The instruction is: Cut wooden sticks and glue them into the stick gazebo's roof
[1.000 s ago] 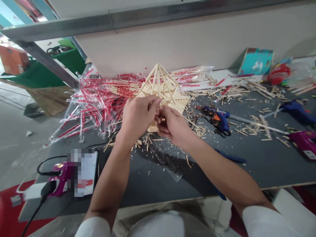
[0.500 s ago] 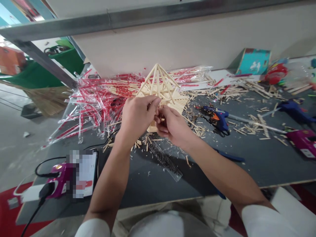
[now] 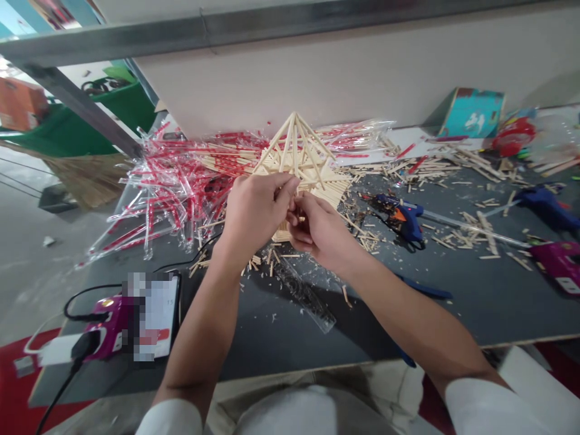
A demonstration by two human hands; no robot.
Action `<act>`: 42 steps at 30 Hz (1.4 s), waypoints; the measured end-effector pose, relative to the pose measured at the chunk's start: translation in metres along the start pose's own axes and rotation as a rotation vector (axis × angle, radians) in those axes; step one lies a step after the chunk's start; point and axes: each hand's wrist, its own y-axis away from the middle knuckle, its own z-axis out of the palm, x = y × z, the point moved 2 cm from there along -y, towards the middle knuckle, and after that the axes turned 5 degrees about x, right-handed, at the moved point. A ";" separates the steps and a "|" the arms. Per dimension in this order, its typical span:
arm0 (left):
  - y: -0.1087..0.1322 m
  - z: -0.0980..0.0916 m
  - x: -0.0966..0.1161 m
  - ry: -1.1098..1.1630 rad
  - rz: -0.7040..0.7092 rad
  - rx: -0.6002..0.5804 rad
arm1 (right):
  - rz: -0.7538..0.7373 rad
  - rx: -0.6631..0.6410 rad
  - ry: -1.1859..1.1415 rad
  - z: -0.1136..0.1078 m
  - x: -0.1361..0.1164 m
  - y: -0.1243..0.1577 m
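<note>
A model built of pale wooden sticks, with a pointed, open-framed roof, stands at the middle of the table. My left hand is closed in a pinch at its near side, thumb against forefinger. Close beside it, fingertips almost meeting, my right hand is closed with its fingers curled. Whatever the fingertips hold is too small and too covered to make out. Both hands hide the model's lower front. A clear plastic ruler lies below them among stick scraps.
Red-and-clear wrappers with wrapped sticks heap up at the left. To the right are a blue glue gun, another blue glue gun and scattered sticks. A phone and a purple power strip lie front left.
The view has shifted slightly, so the model sits a little further right in the picture. Both hands keep nearly the same pinched pose at the model's front.
</note>
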 end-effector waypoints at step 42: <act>-0.001 0.002 -0.004 0.034 0.033 0.023 | -0.053 -0.031 0.031 -0.002 0.000 -0.006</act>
